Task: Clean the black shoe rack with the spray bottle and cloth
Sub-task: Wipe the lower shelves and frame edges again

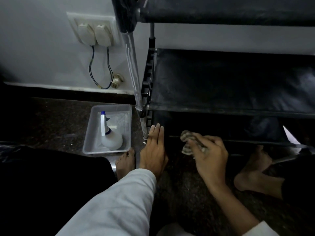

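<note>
so the right hand (pixel 211 155) had its fingers curled round the bunched cloth (pixel 186 142) at the bottom shelf of the shoe rack (pixel 221 82), left hand (pixel 154 150) lay flat, fingers straight, by its corner leg, spray bottle (pixel 109 135) sat in a tray (pixel 89 133) left of it.

home interior | wall sockets (pixel 94 32) | black shoe rack (pixel 230 82) | stone floor (pixel 51 120)

Dark speckled floor (pixel 59 120) carries a clear plastic tray (pixel 90 126) w/ the spray bottle (pixel 112 140) lying in it, the black shoe rack (pixel 221 79) just beside, two bare feet (pixel 125 164), and prob. the flat left hand (pixel 153 150).
</note>
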Available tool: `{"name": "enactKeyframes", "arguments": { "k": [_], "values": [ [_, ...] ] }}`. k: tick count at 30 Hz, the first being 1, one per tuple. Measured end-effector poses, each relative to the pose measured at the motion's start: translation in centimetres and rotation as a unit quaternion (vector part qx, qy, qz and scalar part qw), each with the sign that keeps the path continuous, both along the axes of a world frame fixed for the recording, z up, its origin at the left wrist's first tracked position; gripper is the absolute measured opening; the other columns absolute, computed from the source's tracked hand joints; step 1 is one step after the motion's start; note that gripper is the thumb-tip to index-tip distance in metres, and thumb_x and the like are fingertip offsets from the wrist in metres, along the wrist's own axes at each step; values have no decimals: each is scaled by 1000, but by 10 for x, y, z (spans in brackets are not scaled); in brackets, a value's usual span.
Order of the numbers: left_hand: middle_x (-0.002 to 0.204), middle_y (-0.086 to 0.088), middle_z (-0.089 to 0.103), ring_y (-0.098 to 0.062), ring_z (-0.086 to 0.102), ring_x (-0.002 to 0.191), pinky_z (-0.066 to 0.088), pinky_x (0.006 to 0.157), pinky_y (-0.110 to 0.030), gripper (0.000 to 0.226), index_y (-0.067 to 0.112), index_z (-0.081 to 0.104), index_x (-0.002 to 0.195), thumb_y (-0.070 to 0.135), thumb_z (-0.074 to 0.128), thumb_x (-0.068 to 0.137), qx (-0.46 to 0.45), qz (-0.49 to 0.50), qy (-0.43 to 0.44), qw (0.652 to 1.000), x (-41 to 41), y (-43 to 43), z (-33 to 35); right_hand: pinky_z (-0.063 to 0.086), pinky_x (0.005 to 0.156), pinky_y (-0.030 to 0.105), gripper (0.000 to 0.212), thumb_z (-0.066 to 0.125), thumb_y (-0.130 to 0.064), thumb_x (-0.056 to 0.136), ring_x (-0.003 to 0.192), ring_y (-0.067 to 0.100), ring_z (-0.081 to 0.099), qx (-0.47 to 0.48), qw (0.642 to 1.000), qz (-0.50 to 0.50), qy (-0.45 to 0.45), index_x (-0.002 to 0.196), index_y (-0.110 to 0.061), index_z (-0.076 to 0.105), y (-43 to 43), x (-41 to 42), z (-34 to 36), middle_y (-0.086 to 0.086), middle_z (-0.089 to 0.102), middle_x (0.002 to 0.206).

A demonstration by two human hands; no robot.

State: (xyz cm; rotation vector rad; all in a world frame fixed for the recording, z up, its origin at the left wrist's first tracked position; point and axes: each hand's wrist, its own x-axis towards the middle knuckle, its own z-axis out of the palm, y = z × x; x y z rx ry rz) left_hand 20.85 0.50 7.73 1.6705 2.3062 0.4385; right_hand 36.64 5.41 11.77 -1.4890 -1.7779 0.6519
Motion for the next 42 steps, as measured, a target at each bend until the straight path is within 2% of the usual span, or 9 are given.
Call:
{"name": "enactKeyframes", "arguments": {
  "k": [8, 11, 15, 19, 22, 26, 31, 38, 42],
  "values": [
    [164, 2, -15, -13, -6, 152, 40, 108, -35, 71, 14, -5, 157, 21, 39, 102, -53, -52, 38, 997, 0, -10, 0, 46, 91, 20, 36, 74, -29, 89, 98, 13, 61, -14, 999, -14, -27, 123, -20, 71, -2, -13, -25, 5, 60, 111],
    [166, 3, 0, -10, 25, 147, 47, 98, -23, 65, 15, 12, 157, 22, 39, 99, 0, -3, 58, 998, -3, -15, 8, 52, 90, 26, 37, 72, -25, 89, 95, 18, 63, 20, 994, 71, -80, 125, -20, 70, -2, -36, -28, 6, 57, 114],
    [162, 8, -22, -12, 31, 143, 23, 99, -21, 65, 17, -7, 157, 27, 32, 106, -63, 11, 17, 998, -1, -14, 12, 59, 65, 41, 34, 70, -29, 90, 92, 26, 63, 30, 980, 94, -170, 124, -28, 70, -11, -62, -39, 8, 58, 112],
    [158, 9, 32, -6, 65, 107, 21, 101, -23, 66, 22, 47, 146, 38, 63, 84, 0, 25, 122, 992, -3, -12, 25, 57, 52, 38, 33, 77, -25, 81, 81, 28, 64, 45, 972, 99, -207, 113, -28, 75, -2, -53, -42, 9, 60, 103],
    [165, -5, -5, -18, 29, 147, 1, 117, -24, 65, 6, 12, 156, 12, 45, 100, -50, -3, 101, 994, -2, -10, 10, 55, 61, 33, 33, 79, -21, 78, 75, 26, 64, 38, 982, 49, -180, 111, -23, 77, 6, -33, -41, 9, 58, 102],
    [158, 2, 33, -15, 66, 109, 0, 104, -37, 67, 13, 43, 148, 22, 68, 87, -17, 50, 140, 989, 2, -14, 16, 54, 72, 33, 33, 76, -24, 82, 75, 27, 63, -25, 986, -20, -164, 115, -23, 75, 9, -33, -34, 8, 54, 108],
    [164, 12, -5, -16, 32, 137, 12, 94, -10, 76, 22, 4, 157, 16, 51, 97, -25, 28, 13, 999, -4, -13, 13, 56, 69, 38, 20, 65, -24, 90, 82, 30, 60, -29, 977, 22, -212, 107, -20, 74, 10, -58, -23, 11, 49, 111],
    [146, -6, 50, -22, 51, 125, 15, 86, -17, 75, 28, 8, 158, 27, 53, 98, -21, 152, -106, 982, 0, -8, 5, 45, 59, 35, 27, 50, -39, 98, 96, 27, 58, 10, 956, 113, -270, 109, -25, 69, 0, -99, -20, 7, 49, 114],
    [128, -10, 65, -24, 63, 110, 21, 90, -24, 84, 31, 10, 157, 22, 59, 90, -9, 147, -15, 989, 4, -12, 6, 48, 61, 38, 20, 60, -38, 92, 91, 30, 61, 3, 955, 80, -284, 103, -26, 73, 17, -60, -20, 6, 52, 110]
  ]
}}
